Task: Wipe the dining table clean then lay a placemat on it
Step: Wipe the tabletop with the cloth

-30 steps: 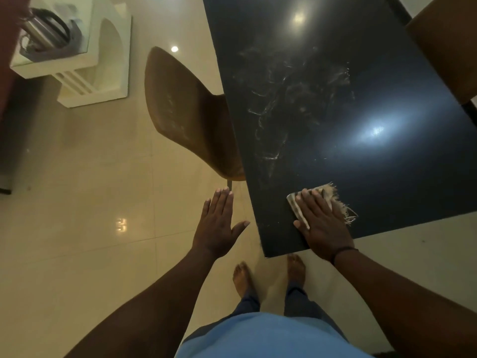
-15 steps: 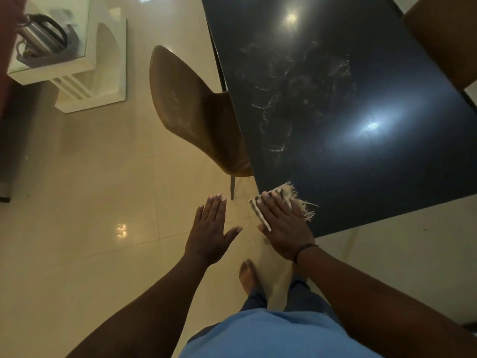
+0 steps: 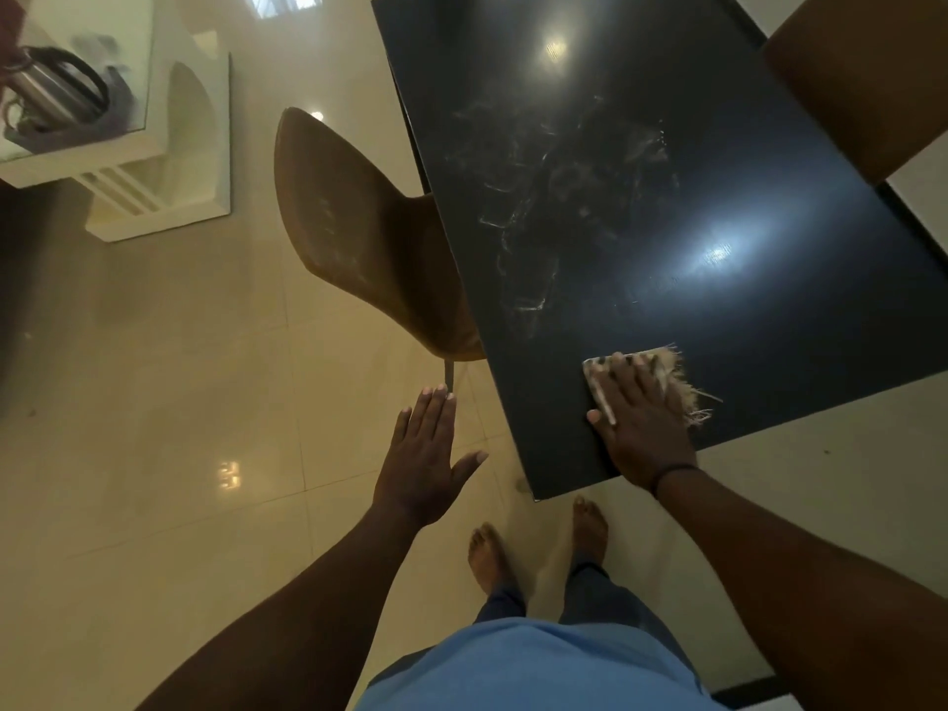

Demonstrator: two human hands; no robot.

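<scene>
The right hand (image 3: 641, 428) presses a frayed cloth (image 3: 597, 377) flat, fingers straight, near the close corner of the table (image 3: 744, 120); the left hand (image 3: 420, 454) hovers spread above the floor (image 3: 154, 428), empty. White smears (image 3: 538, 207) lie farther up the table, so short strokes could miss them, and the fringe (image 3: 687, 397) could shed threads. No placemat shows.

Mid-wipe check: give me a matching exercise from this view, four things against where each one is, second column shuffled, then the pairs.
Things:
1. cloth
2. left hand
3. brown chair
4. kettle

Places:
A. on the white stand, far left
B. flat under the right hand, at the table near corner
C. open over the floor, off the table
D. seat tucked under the table's left side

Pairs: 1-B, 2-C, 3-D, 4-A
</scene>
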